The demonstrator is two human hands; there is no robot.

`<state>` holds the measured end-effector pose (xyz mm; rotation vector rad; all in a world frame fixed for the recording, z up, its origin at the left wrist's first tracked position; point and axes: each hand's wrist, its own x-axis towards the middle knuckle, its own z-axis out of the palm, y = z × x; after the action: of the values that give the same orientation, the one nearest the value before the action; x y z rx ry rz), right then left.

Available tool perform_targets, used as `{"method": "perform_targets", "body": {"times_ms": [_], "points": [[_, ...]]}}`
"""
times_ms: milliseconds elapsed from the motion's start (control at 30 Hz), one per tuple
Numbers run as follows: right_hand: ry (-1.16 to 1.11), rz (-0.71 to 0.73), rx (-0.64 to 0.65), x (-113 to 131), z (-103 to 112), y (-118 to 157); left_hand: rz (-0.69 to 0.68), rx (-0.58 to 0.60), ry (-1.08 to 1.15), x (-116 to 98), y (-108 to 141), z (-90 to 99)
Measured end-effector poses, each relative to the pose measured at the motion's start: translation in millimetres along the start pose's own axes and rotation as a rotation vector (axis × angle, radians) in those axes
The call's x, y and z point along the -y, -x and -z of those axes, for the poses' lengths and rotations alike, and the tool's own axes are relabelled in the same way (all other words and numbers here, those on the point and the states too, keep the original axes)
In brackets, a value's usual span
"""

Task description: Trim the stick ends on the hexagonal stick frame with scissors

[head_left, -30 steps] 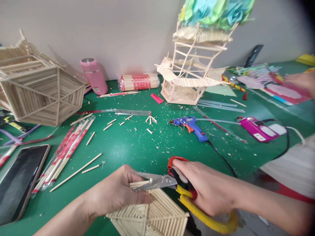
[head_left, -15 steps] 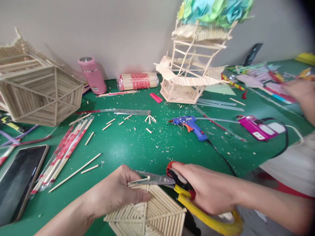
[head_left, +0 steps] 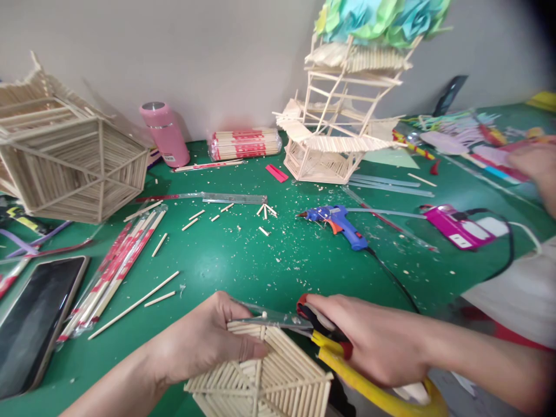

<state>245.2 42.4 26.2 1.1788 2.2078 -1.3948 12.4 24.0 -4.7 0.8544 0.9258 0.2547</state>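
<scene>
My left hand (head_left: 212,341) grips a hexagonal panel of wooden sticks (head_left: 286,376) by its far left edge, thumb on top. The panel's lower part is cut off by the picture's bottom. My right hand (head_left: 369,336) is wrapped around the handles of a pair of scissors (head_left: 299,322) with yellow, black and red grips. The blades lie along the panel's far edge, close to my left fingers, and seem nearly closed around a stick end there. Part of the blades is hidden behind my left hand.
A blue glue gun (head_left: 339,223) lies ahead, corded, near a magenta power strip (head_left: 460,229). Stick structures stand left (head_left: 78,168) and at the back (head_left: 330,150). A phone (head_left: 39,318), wrapped sticks (head_left: 117,266) and a pink bottle (head_left: 165,136) are leftward. Another person's hand (head_left: 536,162) is at right.
The scissor blades have drawn closer together at the panel's far edge, and my right hand has tightened and shifted slightly right. My left hand holds the panel almost still.
</scene>
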Motion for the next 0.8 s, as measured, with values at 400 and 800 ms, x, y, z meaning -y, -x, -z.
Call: {"method": "perform_targets", "body": {"times_ms": [400, 800], "points": [[0.241, 0.1, -0.215, -1.5, -3.2, -0.1, -0.131, 0.1, -0.162, -11.9, 4.7, -2.7], [0.236, 0.118, -0.185, -4.2, -7.8, -4.7, -0.084, 0.104, -0.179, -6.7, 5.7, -5.5]]}}
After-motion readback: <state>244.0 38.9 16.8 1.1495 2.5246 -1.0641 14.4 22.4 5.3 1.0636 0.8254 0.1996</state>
